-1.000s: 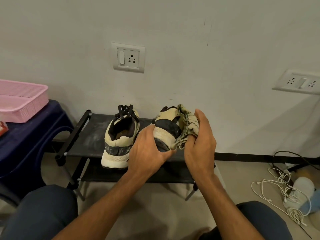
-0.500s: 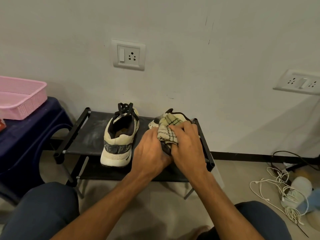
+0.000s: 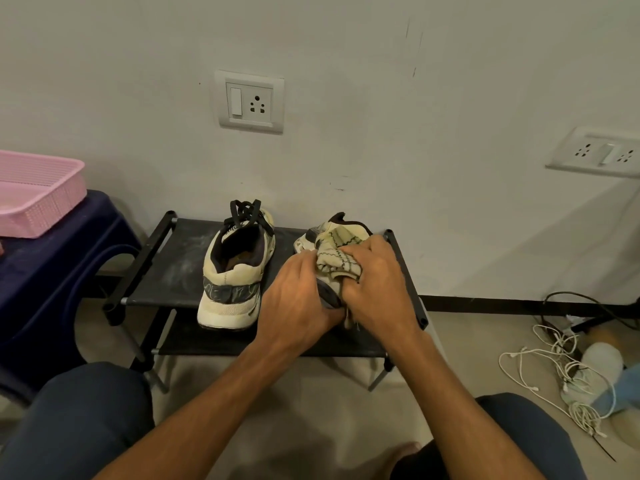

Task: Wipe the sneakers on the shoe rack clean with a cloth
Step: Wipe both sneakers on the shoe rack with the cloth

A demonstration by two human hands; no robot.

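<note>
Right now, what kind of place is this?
Likely a room in a home, seen low down by a wall: a low shoe rack holding a worn sneaker, a wall socket, and loose charger cables on the floor.

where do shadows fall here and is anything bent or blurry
Head view: dim warm light; a soft shadow slants across the lower-right wall; wide lens skews the right socket plate; left hand, right hand and cloth on the sneaker look slightly soft.
</note>
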